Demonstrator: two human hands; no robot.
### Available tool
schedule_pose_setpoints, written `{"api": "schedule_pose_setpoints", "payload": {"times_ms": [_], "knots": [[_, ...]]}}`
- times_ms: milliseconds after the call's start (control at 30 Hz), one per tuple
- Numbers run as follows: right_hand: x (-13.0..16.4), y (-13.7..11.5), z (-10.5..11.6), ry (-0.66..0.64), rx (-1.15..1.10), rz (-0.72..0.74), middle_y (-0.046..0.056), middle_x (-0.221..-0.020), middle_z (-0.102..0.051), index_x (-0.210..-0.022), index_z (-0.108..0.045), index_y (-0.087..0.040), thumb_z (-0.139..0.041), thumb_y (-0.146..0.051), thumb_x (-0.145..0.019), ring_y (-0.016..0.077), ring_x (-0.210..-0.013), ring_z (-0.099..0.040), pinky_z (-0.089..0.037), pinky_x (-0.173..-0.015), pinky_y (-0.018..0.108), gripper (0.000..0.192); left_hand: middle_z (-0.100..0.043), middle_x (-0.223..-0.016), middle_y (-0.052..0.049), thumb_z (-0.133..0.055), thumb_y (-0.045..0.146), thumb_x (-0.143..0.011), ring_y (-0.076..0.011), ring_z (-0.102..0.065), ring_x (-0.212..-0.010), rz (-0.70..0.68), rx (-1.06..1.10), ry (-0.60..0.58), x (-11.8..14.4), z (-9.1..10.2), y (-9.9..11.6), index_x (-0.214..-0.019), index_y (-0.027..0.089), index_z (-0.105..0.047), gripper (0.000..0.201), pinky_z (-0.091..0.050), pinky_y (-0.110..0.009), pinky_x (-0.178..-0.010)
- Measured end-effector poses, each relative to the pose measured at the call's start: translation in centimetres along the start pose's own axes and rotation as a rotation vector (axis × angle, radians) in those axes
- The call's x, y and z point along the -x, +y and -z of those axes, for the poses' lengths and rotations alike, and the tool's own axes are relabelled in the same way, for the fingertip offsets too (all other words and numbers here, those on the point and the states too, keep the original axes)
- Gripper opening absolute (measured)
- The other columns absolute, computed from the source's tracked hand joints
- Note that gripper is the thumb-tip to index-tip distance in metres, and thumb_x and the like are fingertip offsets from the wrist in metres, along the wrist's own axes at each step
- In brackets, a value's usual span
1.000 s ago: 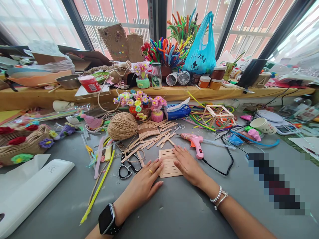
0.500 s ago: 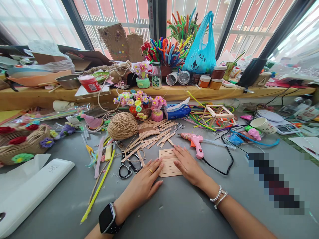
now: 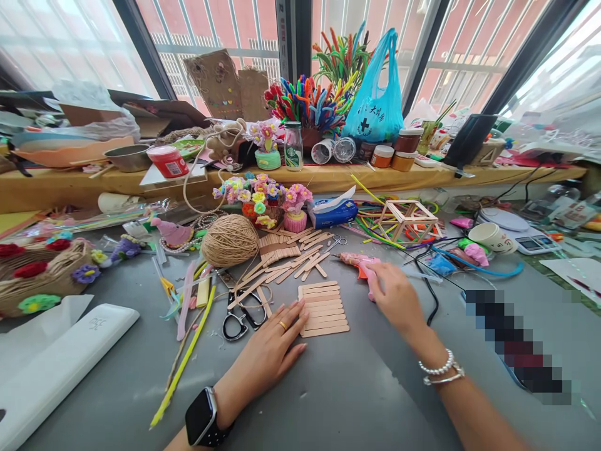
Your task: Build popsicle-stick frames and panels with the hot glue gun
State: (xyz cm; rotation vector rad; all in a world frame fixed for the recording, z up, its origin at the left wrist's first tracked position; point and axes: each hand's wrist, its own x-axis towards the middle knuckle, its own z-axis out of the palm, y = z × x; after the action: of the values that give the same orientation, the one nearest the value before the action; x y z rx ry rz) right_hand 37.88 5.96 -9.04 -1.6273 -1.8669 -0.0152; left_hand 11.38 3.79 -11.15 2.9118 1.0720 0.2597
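Observation:
A square panel of craft sticks (image 3: 326, 310), laid side by side, rests flat on the table in front of me. My left hand (image 3: 277, 335) lies flat and open, its fingertips on the panel's left edge. To the right of the panel, my right hand (image 3: 397, 297) is closed round the handle of a pink hot glue gun (image 3: 359, 262). The gun lies on its side with its nozzle pointing left; the hand hides much of its grip. Behind the panel are loose craft sticks (image 3: 293, 268) and a bundle of sticks (image 3: 277, 249).
Black-handled scissors (image 3: 235, 327) and a twine ball (image 3: 230, 240) are left of the panel. A black cord (image 3: 431, 300) runs behind my right hand. Farther back stand a stick frame (image 3: 408, 219) and a blue tissue pack (image 3: 334, 212). A white power bank (image 3: 70, 369) lies at left.
My right hand has left the panel and moved right onto the glue gun's handle, uncovering the panel's right side. My left hand stays at the panel's left edge.

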Motion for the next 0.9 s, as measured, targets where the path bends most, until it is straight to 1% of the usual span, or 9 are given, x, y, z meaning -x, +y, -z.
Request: {"api": "schedule_pose_setpoints", "payload": {"times_ms": [67,133,233,367,533,633,700,767,900], "knots": [[-0.4,1.4,1.3,0.025,0.053,-0.121,0.009,-0.092,-0.063,-0.094,-0.062,-0.015,-0.034,-0.015,-0.078,0.0211,-0.086,-0.056,-0.044,-0.077,0.035,0.032,-0.032,-0.136,-0.011,-0.034,0.034,-0.088,-0.0218,-0.03,-0.124,0.002,-0.003,-0.009,0.1,0.1,0.0,-0.131,0.017,-0.028,0.047,-0.031,-0.042,-0.1],[-0.6,2.5,2.2,-0.117,0.132,-0.157,0.007,-0.094,-0.063,-0.095,-0.064,-0.019,-0.033,-0.011,-0.076,0.0207,-0.084,-0.057,-0.045,-0.072,0.033,0.037,-0.032,-0.136,-0.011,-0.033,0.034,-0.088,-0.0216,-0.031,-0.124,0.004,-0.006,-0.016,0.1,0.2,0.1,-0.131,0.017,-0.029,0.047,-0.031,-0.042,-0.1],[-0.3,3.1,2.7,-0.344,0.209,-0.074,0.005,-0.106,-0.061,-0.101,-0.063,-0.022,-0.033,-0.005,-0.072,0.0206,-0.091,-0.058,-0.044,-0.074,0.032,0.045,-0.032,-0.136,-0.011,-0.034,0.035,-0.088,-0.0219,-0.032,-0.123,0.008,0.004,-0.012,0.1,0.2,0.0,-0.131,0.017,-0.029,0.047,-0.031,-0.042,-0.099],[0.4,2.7,2.8,-0.473,0.254,0.019,0.005,-0.118,-0.055,-0.11,-0.058,-0.02,-0.034,-0.005,-0.072,0.0216,-0.102,-0.053,-0.043,-0.08,0.033,0.047,-0.032,-0.136,-0.01,-0.035,0.035,-0.087,-0.0223,-0.033,-0.122,0.019,0.013,0.005,0.0,0.0,-0.1,-0.131,0.018,-0.029,0.047,-0.032,-0.042,-0.099],[0.7,1.3,3.3,-0.586,0.288,-0.081,0.004,-0.12,-0.054,-0.115,-0.052,-0.021,-0.036,-0.005,-0.072,0.0226,-0.099,-0.055,-0.043,-0.076,0.033,0.049,-0.032,-0.136,-0.01,-0.035,0.036,-0.087,-0.0224,-0.034,-0.122,0.015,0.002,0.003,0.1,0.0,0.0,-0.13,0.018,-0.03,0.047,-0.033,-0.042,-0.098],[0.3,0.5,3.3,-0.584,0.24,-0.158,0.003,-0.103,-0.064,-0.1,-0.06,-0.023,-0.034,-0.018,-0.082,0.0211,-0.089,-0.06,-0.043,-0.07,0.029,0.032,-0.033,-0.135,-0.01,-0.036,0.036,-0.087,-0.0222,-0.033,-0.122,0.016,-0.004,0.011,0.1,0.1,-0.1,-0.13,0.019,-0.03,0.047,-0.033,-0.041,-0.098],[-0.1,0.0,2.7,-0.493,0.236,-0.247,0.005,-0.091,-0.066,-0.089,-0.062,-0.022,-0.029,-0.036,-0.087,0.0208,-0.082,-0.061,-0.043,-0.066,0.028,0.036,-0.033,-0.135,-0.01,-0.035,0.035,-0.087,-0.0219,-0.033,-0.123,0.012,-0.011,0.015,0.1,0.1,-0.1,-0.13,0.019,-0.03,0.047,-0.032,-0.041,-0.098],[-0.6,-0.4,1.6,-0.382,0.325,-0.368,0.011,-0.09,-0.063,-0.091,-0.059,-0.015,-0.03,-0.048,-0.084,0.0239,-0.081,-0.06,-0.043,-0.062,0.03,0.044,-0.034,-0.135,-0.01,-0.035,0.035,-0.087,-0.0216,-0.033,-0.123,0.007,-0.015,0.018,0.1,0.0,-0.2,-0.13,0.018,-0.03,0.047,-0.032,-0.041,-0.098],[-1.2,-1.1,-1.1,-0.376,0.39,-0.453,0.018,-0.093,-0.06,-0.102,-0.05,-0.007,-0.047,-0.047,-0.076,0.0288,-0.079,-0.06,-0.043,-0.059,0.032,0.048,-0.034,-0.135,-0.01,-0.036,0.035,-0.087,-0.0215,-0.034,-0.122,0.008,-0.01,0.032,0.0,0.0,-0.2,-0.13,0.018,-0.031,0.046,-0.033,-0.04,-0.098]]}}
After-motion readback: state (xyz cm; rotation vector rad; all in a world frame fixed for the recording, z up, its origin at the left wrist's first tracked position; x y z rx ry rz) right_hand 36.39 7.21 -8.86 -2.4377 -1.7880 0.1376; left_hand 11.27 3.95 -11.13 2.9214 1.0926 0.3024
